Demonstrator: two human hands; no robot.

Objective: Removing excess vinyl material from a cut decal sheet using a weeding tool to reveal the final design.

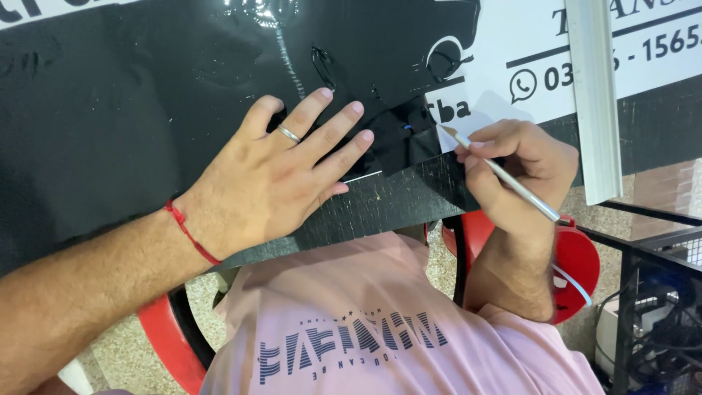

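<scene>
My left hand point(281, 164) lies flat with fingers spread on a glossy black vinyl sheet point(146, 95) that covers a white printed sign point(512, 51). It wears a ring and a red string bracelet. My right hand point(515, 164) grips a thin silver craft knife point(504, 175) like a pen. The blade tip touches the edge of a lifted, wrinkled black vinyl flap point(406, 139), just right of my left fingertips.
A long white metal ruler point(594, 95) lies across the sign at the right. The board's dark front edge point(365, 212) runs diagonally. Below are my pink shirt, a red chair point(578, 263), and a black wire rack point(658, 307) at lower right.
</scene>
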